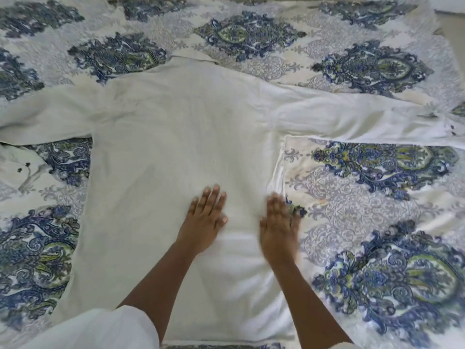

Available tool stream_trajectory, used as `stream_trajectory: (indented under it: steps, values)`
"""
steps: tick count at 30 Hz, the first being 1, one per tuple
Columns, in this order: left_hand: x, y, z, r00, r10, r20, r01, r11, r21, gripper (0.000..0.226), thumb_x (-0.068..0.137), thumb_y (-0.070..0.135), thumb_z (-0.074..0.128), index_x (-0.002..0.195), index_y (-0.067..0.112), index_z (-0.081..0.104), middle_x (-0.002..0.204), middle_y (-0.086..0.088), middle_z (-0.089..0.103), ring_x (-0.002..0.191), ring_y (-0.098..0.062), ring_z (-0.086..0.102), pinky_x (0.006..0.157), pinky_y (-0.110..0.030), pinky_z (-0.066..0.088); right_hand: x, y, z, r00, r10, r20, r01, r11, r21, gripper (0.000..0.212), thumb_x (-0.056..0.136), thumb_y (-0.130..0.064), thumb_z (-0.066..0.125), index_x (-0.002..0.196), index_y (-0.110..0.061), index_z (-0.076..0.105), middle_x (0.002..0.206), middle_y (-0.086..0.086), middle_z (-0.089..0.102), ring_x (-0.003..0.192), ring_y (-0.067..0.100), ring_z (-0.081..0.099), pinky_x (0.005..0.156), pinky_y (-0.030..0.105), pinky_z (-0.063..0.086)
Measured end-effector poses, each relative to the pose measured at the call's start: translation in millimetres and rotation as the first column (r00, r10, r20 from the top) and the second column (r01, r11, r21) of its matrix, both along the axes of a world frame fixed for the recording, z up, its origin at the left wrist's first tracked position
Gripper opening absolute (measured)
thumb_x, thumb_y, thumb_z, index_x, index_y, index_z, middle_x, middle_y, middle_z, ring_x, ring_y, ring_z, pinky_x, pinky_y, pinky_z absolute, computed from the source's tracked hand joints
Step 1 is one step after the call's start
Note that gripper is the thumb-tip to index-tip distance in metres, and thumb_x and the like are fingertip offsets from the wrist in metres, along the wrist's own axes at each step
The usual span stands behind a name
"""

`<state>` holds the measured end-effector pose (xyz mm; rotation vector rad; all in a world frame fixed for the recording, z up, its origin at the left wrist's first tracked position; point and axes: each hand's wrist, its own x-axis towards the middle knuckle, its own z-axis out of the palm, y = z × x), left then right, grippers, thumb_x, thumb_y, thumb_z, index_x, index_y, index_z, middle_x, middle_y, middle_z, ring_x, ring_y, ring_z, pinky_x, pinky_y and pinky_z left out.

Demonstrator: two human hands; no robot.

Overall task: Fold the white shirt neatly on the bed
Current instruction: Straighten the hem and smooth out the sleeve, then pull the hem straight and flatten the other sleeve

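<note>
The white shirt point(181, 127) lies spread flat on the bed's patterned cover point(377, 197), collar point(193, 60) at its far end. Its lower body lies directly under both sets of fingers. The left-side sleeve point(45, 114) and right-side sleeve point(352, 117) stretch outward from the shirt. A cuff point(22, 167) lies doubled back left of the shirt (dark buttons show on it). The person's own white sleeve point(100, 328) overlaps the shirt's near left corner. The left hand point(205, 222) rests palm down mid-shirt, fingers straight and close together. The right hand point(279, 227), blurred, lies flat at the shirt's right edge, fingers straight and together.
</note>
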<state>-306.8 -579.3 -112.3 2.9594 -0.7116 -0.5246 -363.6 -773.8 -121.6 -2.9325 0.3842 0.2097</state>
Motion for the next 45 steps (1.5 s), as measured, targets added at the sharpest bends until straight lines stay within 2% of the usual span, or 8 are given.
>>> stream_trajectory:
  steps: [8,12,18,23,29,35,41,45]
  values:
    - [-49.8,9.5,11.4,0.987,-0.155,0.037,0.158,0.978,-0.135,0.061,0.088,0.035,0.032,0.141,0.006,0.033,0.147,-0.011,0.038,0.133,-0.028,0.041,0.106,-0.046,0.038,-56.4,54.2,13.4,0.993,0.092,0.068,-0.088,0.994,-0.066,0.051,0.094,-0.028,0.027,0.142,-0.012,0.032,0.149,0.006,0.035,0.139,0.021,0.026,0.113,0.046,0.016]
    - [-82.3,19.3,4.6,0.979,-0.205,0.012,0.204,0.969,-0.139,0.059,0.092,0.035,0.029,0.144,0.007,0.030,0.153,-0.009,0.026,0.140,-0.025,0.024,0.109,-0.043,0.022,-116.2,43.6,11.8,0.981,-0.179,0.070,0.173,0.982,0.078,0.051,0.099,-0.033,0.016,0.144,-0.012,0.030,0.151,0.000,0.029,0.140,0.016,0.024,0.114,0.037,0.018]
    - [-86.7,-11.5,30.1,0.958,-0.287,-0.008,0.282,0.944,-0.173,0.058,0.086,0.034,0.031,0.130,0.003,0.052,0.139,-0.014,0.048,0.123,-0.032,0.051,0.097,-0.047,0.044,-103.6,15.7,51.9,0.584,-0.808,-0.081,0.695,0.445,0.565,0.020,0.092,-0.008,0.051,0.105,-0.001,0.064,0.103,0.017,0.065,0.094,0.030,0.058,0.069,0.025,0.034]
    - [-83.0,-62.7,36.7,0.936,-0.349,-0.032,0.332,0.912,-0.239,0.048,0.083,0.022,0.032,0.121,0.010,0.060,0.128,-0.005,0.059,0.111,-0.028,0.059,0.087,-0.040,0.050,-99.0,-6.3,54.0,0.726,-0.615,-0.308,0.676,0.553,0.487,0.018,0.085,-0.014,0.061,0.100,-0.005,0.066,0.093,0.009,0.066,0.087,0.025,0.059,0.070,0.028,0.042]
    - [-95.2,-61.2,20.9,0.927,-0.366,-0.086,0.353,0.926,-0.130,0.056,0.099,0.018,0.028,0.150,0.024,0.008,0.158,0.008,0.002,0.146,-0.018,0.001,0.118,-0.041,0.004,-113.7,2.4,48.2,0.694,-0.656,-0.298,0.720,0.629,0.293,0.020,0.082,-0.015,0.054,0.101,-0.009,0.057,0.100,0.010,0.064,0.090,0.027,0.059,0.071,0.029,0.042]
    - [-110.8,-45.5,17.3,0.939,-0.339,-0.052,0.333,0.937,-0.102,0.056,0.099,0.018,0.028,0.150,0.025,0.005,0.158,0.006,-0.004,0.146,-0.019,-0.007,0.115,-0.044,-0.004,-131.2,-0.5,56.3,0.690,-0.545,-0.476,0.692,0.690,0.213,0.029,0.086,-0.019,0.052,0.113,-0.011,0.055,0.111,0.008,0.063,0.100,0.025,0.054,0.093,0.036,0.036]
    - [-145.2,10.2,27.3,0.965,-0.251,-0.076,0.215,0.922,-0.321,0.050,0.090,0.008,0.040,0.140,0.012,0.040,0.150,-0.004,0.033,0.141,-0.028,0.026,0.112,-0.052,0.025,-161.0,-2.8,64.1,0.696,-0.507,-0.508,0.705,0.617,0.350,0.030,0.082,-0.015,0.060,0.110,-0.005,0.055,0.095,0.011,0.061,0.086,0.027,0.055,0.073,0.032,0.044]
    - [-177.1,71.7,42.7,0.953,0.300,0.046,-0.241,0.840,-0.487,0.038,0.079,-0.008,0.059,0.117,0.001,0.060,0.121,-0.018,0.058,0.115,-0.035,0.048,0.099,-0.047,0.040,-189.2,7.6,66.2,0.719,-0.580,-0.383,0.695,0.573,0.436,0.021,0.084,-0.011,0.057,0.104,-0.005,0.060,0.086,0.006,0.058,0.075,0.022,0.051,0.055,0.024,0.035]
